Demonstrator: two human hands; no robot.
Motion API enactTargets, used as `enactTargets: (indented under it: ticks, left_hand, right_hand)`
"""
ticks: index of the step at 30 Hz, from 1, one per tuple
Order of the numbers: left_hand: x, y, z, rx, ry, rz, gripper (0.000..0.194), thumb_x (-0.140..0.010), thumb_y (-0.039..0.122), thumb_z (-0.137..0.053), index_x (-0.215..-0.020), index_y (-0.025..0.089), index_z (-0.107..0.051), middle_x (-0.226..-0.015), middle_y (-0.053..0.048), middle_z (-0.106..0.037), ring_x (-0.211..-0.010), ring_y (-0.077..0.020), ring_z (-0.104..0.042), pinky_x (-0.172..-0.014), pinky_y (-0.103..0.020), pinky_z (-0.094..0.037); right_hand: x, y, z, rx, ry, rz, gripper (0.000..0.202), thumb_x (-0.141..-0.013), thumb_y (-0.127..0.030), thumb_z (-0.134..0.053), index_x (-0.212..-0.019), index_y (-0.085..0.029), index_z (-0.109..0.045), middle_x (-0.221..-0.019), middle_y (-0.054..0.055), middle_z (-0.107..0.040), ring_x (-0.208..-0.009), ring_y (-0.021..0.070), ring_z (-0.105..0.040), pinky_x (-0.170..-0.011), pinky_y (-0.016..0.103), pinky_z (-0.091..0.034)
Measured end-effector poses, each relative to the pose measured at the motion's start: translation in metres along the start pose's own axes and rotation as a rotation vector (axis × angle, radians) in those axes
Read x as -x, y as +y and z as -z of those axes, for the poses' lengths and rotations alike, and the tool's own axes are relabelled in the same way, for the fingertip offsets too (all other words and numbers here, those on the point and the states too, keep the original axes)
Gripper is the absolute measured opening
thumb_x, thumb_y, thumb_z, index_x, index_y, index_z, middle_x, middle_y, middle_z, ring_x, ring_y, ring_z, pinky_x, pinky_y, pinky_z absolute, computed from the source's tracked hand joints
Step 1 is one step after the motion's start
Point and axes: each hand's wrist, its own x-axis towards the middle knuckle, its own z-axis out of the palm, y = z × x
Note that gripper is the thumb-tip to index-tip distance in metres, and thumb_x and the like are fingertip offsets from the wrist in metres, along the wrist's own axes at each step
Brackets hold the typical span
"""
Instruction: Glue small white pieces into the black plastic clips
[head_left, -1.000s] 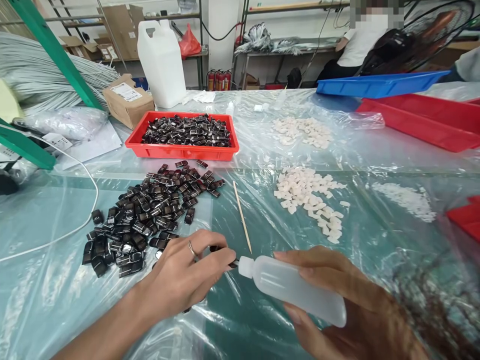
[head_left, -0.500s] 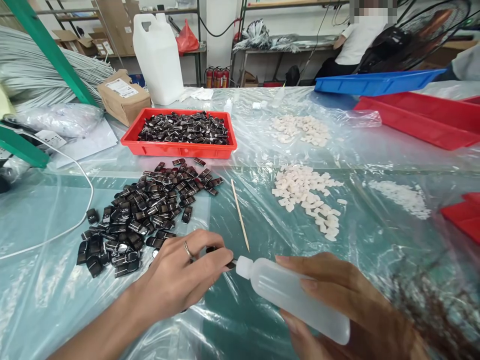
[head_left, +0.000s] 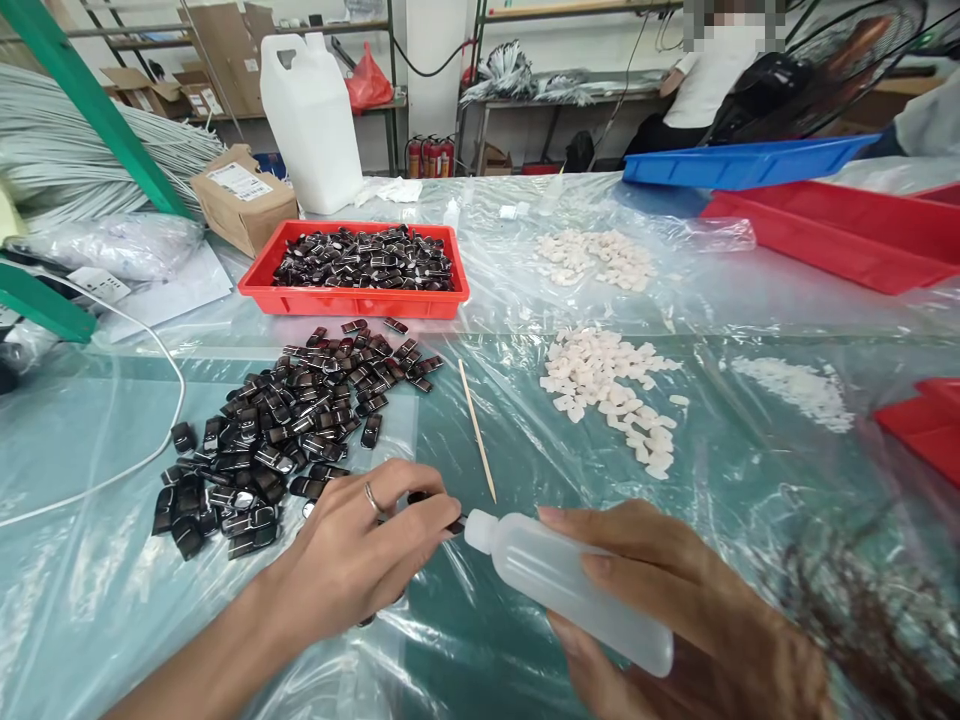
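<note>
My left hand (head_left: 375, 545), with a ring on one finger, pinches a small black plastic piece (head_left: 455, 524), mostly covered by the fingers. Wrapped in my right hand (head_left: 675, 590) is a translucent white squeeze bottle (head_left: 577, 590), tilted with its nozzle pointing left. The nozzle tip meets or nearly meets the black piece; whether they touch I cannot tell. Left of centre lies a loose pile of similar black pieces (head_left: 292, 410). A pointed wooden stick (head_left: 477, 430) rests on the plastic-covered table beyond my hands. Small whitish pieces (head_left: 600, 380) are heaped to its right.
Behind the pile stands a red tray (head_left: 352, 301) full of black pieces. A white jug (head_left: 315, 130) and cardboard box (head_left: 244, 205) are at the back left. Blue (head_left: 750, 165) and red trays (head_left: 832, 235) sit at the back right. A person (head_left: 720, 80) is in the background.
The bottle and my right hand have shifted slightly left, and the view has moved a little. My left hand keeps its pinch on the black piece.
</note>
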Motion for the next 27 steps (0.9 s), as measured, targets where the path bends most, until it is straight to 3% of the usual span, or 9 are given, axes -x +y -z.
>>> enactTargets:
  ticks: [4,7,12,14,17,21,24,27]
  left_hand:
    - [0.003,0.000,-0.004,0.060,0.018,0.034,0.014,-0.102,0.026,-0.056,-0.116,0.025,-0.055,-0.111,-0.002,-0.071,-0.089,-0.0107,-0.073,-0.075,-0.021,-0.059]
    - [0.005,0.000,-0.007,0.142,0.005,0.070,0.015,-0.104,0.026,-0.054,-0.119,0.025,-0.053,-0.105,0.000,-0.072,-0.090,-0.0121,-0.072,-0.077,-0.023,-0.059]
    - [0.009,0.002,-0.006,0.091,0.025,0.133,0.012,-0.106,0.035,-0.048,-0.113,0.028,-0.055,-0.090,0.002,-0.068,-0.072,-0.0134,-0.067,-0.059,-0.024,-0.053]
    - [0.008,0.003,-0.003,0.097,0.008,0.138,0.014,-0.106,0.033,-0.047,-0.117,0.028,-0.052,-0.085,0.003,-0.064,-0.065,-0.0125,-0.062,-0.055,-0.023,-0.051]
    - [0.008,0.004,0.001,0.154,-0.050,0.170,0.020,-0.107,0.031,-0.039,-0.121,0.027,-0.053,-0.079,0.005,-0.056,-0.059,-0.0106,-0.055,-0.055,-0.022,-0.050]
    - [0.005,0.006,-0.001,0.234,-0.056,0.270,0.031,-0.109,0.031,-0.034,-0.129,0.029,-0.057,-0.096,0.001,-0.060,-0.079,-0.0109,-0.061,-0.070,-0.021,-0.053]
    - [0.002,0.005,-0.005,0.282,-0.057,0.286,0.026,-0.106,0.030,-0.046,-0.130,0.028,-0.058,-0.110,0.000,-0.062,-0.097,-0.0119,-0.063,-0.083,-0.021,-0.053]
    - [-0.001,0.003,-0.009,0.329,0.017,0.289,0.014,-0.102,0.029,-0.057,-0.115,0.028,-0.063,-0.103,0.003,-0.066,-0.093,-0.0098,-0.066,-0.083,-0.018,-0.054]
  right_hand:
    - [-0.019,-0.012,-0.002,-0.109,0.114,-0.129,0.084,-0.098,-0.016,-0.091,-0.167,-0.053,-0.063,-0.146,0.013,-0.094,-0.122,0.0344,-0.098,-0.084,0.040,-0.086]
    - [-0.043,-0.022,-0.007,-0.253,0.242,-0.206,0.061,-0.100,-0.015,-0.087,-0.148,-0.049,-0.070,-0.130,0.008,-0.096,-0.110,0.0301,-0.097,-0.076,0.033,-0.082]
    - [-0.070,-0.014,-0.020,-0.645,0.402,-0.306,0.022,-0.105,-0.038,-0.094,-0.124,-0.039,-0.083,-0.103,0.004,-0.094,-0.075,0.0199,-0.085,-0.059,0.021,-0.068]
    - [-0.072,-0.008,-0.022,-0.781,0.399,-0.367,0.021,-0.104,-0.046,-0.097,-0.118,-0.036,-0.085,-0.093,0.003,-0.089,-0.064,0.0170,-0.074,-0.055,0.020,-0.062]
    - [-0.070,-0.006,-0.021,-0.910,0.345,-0.512,0.032,-0.095,-0.049,-0.107,-0.112,-0.032,-0.087,-0.092,0.005,-0.086,-0.066,0.0178,-0.069,-0.058,0.024,-0.062]
    - [-0.073,-0.018,-0.018,-0.958,0.399,-0.740,0.043,-0.081,-0.062,-0.115,-0.101,-0.032,-0.091,-0.091,0.006,-0.083,-0.067,0.0176,-0.064,-0.060,0.027,-0.062]
    - [-0.075,-0.021,-0.020,-0.928,0.469,-0.724,0.043,-0.075,-0.060,-0.118,-0.095,-0.033,-0.092,-0.088,0.005,-0.080,-0.065,0.0158,-0.061,-0.058,0.026,-0.059]
    - [-0.068,-0.014,-0.021,-0.917,0.416,-0.649,0.035,-0.083,-0.056,-0.114,-0.106,-0.037,-0.095,-0.096,0.007,-0.084,-0.068,0.0180,-0.068,-0.058,0.026,-0.061]
